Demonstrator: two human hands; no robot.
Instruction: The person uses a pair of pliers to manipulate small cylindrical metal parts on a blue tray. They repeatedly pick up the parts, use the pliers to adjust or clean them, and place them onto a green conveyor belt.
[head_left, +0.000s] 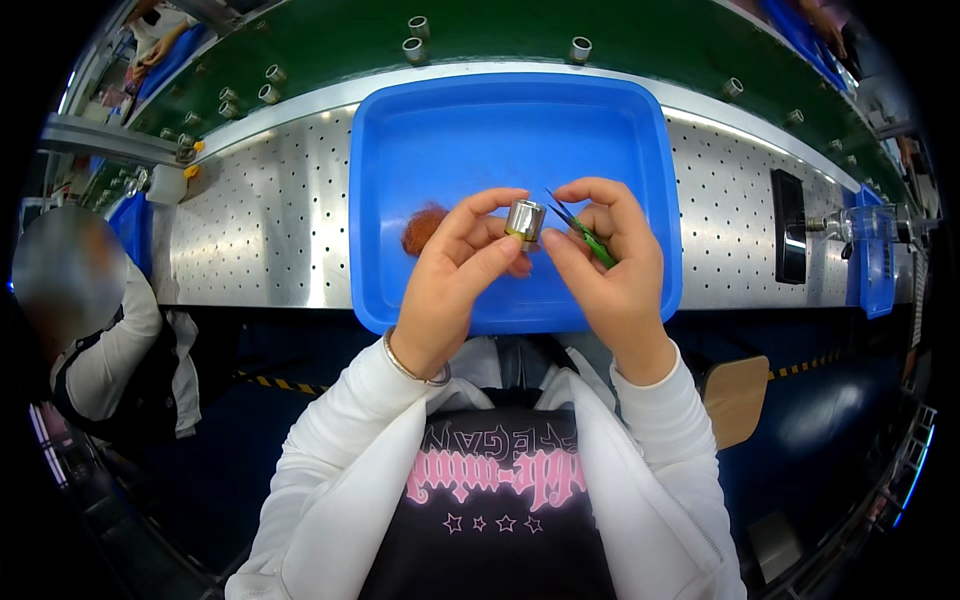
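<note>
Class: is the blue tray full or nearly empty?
Nearly empty: the tray shows bare blue floor, with only an orange tuft lying in it.

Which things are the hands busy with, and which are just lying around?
In use:
left hand holding small metal cylinder
right hand holding green tweezers
blue tray beneath

Lying about:
reddish fluffy clump in the tray
metal cylinders on green belt
black block on perforated bench

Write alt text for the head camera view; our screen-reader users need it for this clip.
Over a blue tray on a perforated metal bench, the left hand holds a small metal cylinder while the right hand holds green-handled tweezers beside it. A reddish-brown tuft lies in the tray, and similar cylinders sit on a green conveyor behind.
</note>
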